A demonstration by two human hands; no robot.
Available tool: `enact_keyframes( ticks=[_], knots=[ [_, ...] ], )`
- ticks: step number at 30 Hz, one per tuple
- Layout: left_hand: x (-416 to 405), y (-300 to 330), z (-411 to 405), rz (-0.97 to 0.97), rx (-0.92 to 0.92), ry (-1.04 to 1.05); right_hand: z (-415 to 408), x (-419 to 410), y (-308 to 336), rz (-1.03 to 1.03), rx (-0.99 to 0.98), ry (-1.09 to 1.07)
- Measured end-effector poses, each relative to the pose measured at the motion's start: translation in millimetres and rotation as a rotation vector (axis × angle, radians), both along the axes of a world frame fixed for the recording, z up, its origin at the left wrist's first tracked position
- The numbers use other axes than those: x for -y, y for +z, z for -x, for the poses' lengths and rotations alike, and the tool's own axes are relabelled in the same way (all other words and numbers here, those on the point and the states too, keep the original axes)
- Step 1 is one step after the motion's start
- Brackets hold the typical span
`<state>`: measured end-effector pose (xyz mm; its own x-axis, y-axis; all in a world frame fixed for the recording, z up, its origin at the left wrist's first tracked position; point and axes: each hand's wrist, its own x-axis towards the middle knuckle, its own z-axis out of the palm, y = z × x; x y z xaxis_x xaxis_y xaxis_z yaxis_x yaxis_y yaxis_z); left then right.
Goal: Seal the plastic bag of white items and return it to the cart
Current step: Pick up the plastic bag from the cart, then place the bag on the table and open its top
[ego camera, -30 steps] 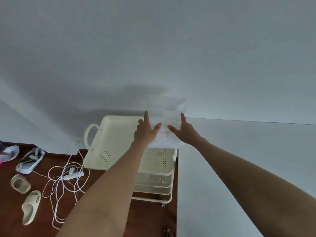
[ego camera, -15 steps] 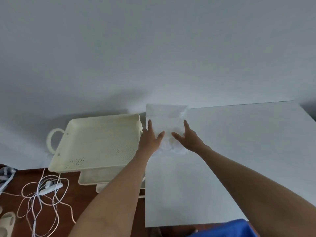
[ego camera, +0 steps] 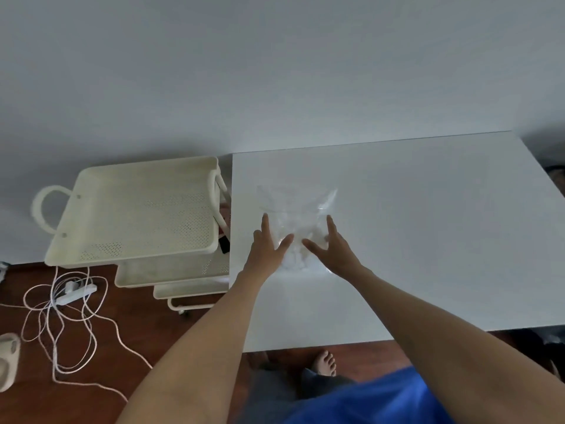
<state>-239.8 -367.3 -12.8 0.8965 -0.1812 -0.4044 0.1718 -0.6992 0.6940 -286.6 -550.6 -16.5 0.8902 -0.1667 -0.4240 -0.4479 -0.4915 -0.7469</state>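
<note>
A clear plastic bag lies flat on the white table, near its left edge. A clump of white items fills the bag's near end; its far end is flat and see-through. My left hand rests on the bag's left side and my right hand on its right side. Both palms are down with fingers spread, thumbs pointing toward each other. I cannot tell whether the bag's mouth is sealed. The cream tiered cart stands just left of the table, its top tray holding nothing.
On the brown floor to the left lie a white power strip with a tangled cord and a beige slipper. My bare foot shows under the table's near edge. A pale wall runs behind the cart and table.
The bag, held up between both hands over the cart a second ago, has moved right and now lies on the table. The view has tilted down and to the right.
</note>
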Motion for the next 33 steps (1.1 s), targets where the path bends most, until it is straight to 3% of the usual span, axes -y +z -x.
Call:
enact_keyframes(
  ticks=[11,24,33],
  knots=[
    [-4,11,9,0.175,-0.083,0.25,8,-4,15,-0.387,0.015,-0.294],
    [-10,41,-7,0.305,-0.092,0.276,-10,18,49,-0.504,0.171,-0.255],
    [-21,54,-24,0.396,-0.132,0.32,-23,33,74,-0.451,0.122,-0.16]
  ],
)
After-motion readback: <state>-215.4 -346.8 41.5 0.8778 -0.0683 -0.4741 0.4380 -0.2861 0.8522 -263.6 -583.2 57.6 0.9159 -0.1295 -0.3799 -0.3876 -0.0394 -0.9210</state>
